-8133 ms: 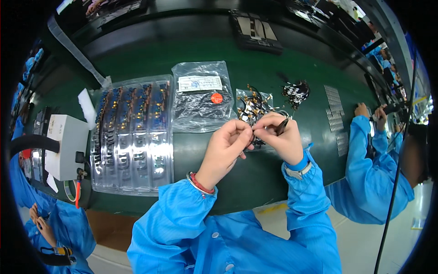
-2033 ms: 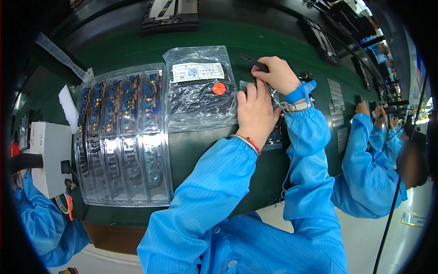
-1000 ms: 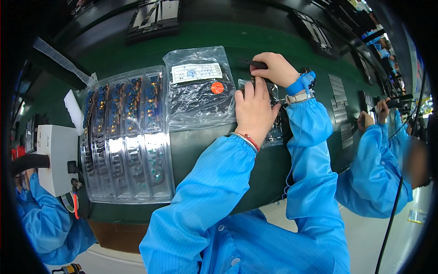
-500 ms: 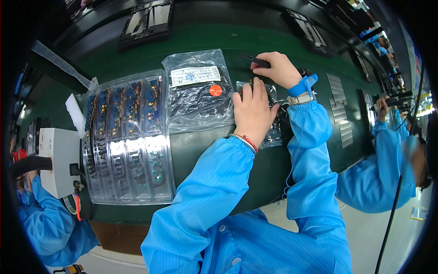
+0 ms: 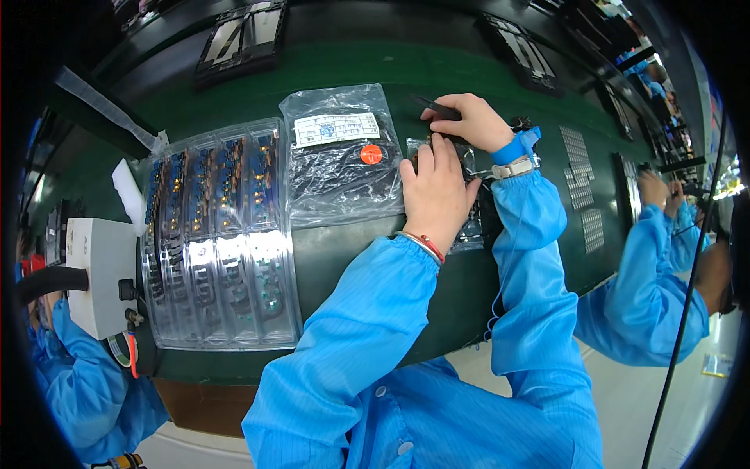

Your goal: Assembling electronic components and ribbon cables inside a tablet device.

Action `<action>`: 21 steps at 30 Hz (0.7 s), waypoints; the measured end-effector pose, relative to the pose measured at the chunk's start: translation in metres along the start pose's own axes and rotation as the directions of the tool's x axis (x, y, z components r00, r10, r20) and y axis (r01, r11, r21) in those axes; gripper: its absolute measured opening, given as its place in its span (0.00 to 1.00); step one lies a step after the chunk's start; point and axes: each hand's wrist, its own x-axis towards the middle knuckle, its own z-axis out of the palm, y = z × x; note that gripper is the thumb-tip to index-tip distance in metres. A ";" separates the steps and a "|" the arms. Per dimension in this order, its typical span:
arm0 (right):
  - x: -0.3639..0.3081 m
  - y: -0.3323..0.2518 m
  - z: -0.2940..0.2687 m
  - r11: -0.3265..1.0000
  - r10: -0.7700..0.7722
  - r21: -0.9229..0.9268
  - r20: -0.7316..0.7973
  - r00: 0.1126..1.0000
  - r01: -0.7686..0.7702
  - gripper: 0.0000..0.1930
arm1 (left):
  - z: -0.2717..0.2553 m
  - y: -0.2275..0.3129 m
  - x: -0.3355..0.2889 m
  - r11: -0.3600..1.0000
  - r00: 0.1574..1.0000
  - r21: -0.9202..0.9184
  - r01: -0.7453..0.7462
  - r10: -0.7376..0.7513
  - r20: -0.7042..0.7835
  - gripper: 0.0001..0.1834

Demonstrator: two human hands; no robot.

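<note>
My left hand lies palm down with fingers stretched out, pressing on a small electronic assembly with dark parts, mostly hidden under both hands. Above it, my right hand is closed around a slim black tool, one end of which points to the far left; its other end is hidden, so its exact kind cannot be made out. A blue wrist strap with a coiled cord sits on my right wrist. Left of my left hand, a clear plastic bag of dark parts, with a white label and a round orange sticker, lies flat.
A clear compartmented tray of small circuit parts stands left of the bag, beside a white box. Small metal parts lie in rows at right. Black frames lie at the back. Co-workers in blue sleeves sit on both sides.
My right hand has shifted slightly and the black tool has tilted in it. My left hand stays nearly in place. The co-worker's hands at right have moved closer to their work.
</note>
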 end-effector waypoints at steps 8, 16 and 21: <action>-0.001 0.008 0.000 0.984 -0.144 -0.107 0.017 0.989 0.145 0.09 | -0.001 0.005 0.001 1.000 1.000 0.002 0.013 -0.013 -0.002 0.32; -0.004 -0.002 -0.007 0.991 -0.121 -0.053 0.051 0.991 0.123 0.09 | -0.002 0.002 0.002 1.000 1.000 -0.016 0.006 -0.006 0.009 0.31; -0.003 0.004 -0.009 0.984 -0.147 -0.107 -0.035 0.989 0.142 0.08 | -0.002 0.001 0.002 1.000 1.000 -0.007 0.000 0.000 0.002 0.31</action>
